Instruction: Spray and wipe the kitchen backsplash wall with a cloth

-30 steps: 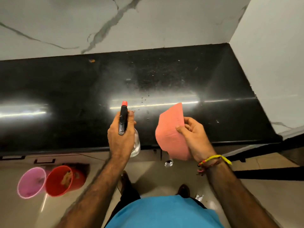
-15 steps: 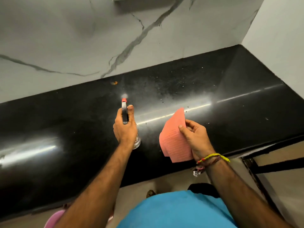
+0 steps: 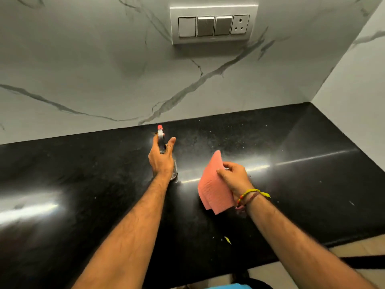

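The white marble backsplash wall with grey veins rises behind the black countertop. My left hand grips a clear spray bottle with a black head and red nozzle, which points at the wall's base. The thumb sticks out to the right. Most of the bottle's body is hidden behind that hand. My right hand pinches a folded pink cloth that hangs above the counter, right of the bottle.
A switch panel with a socket is set high in the wall. A white side wall closes the corner at the right. Specks and droplets dot the counter, and a small yellow scrap lies near its front edge.
The view has tilted up, bringing the wall and the switch panel into sight. Both hands have reached forward over the counter toward the wall, still holding bottle and cloth.
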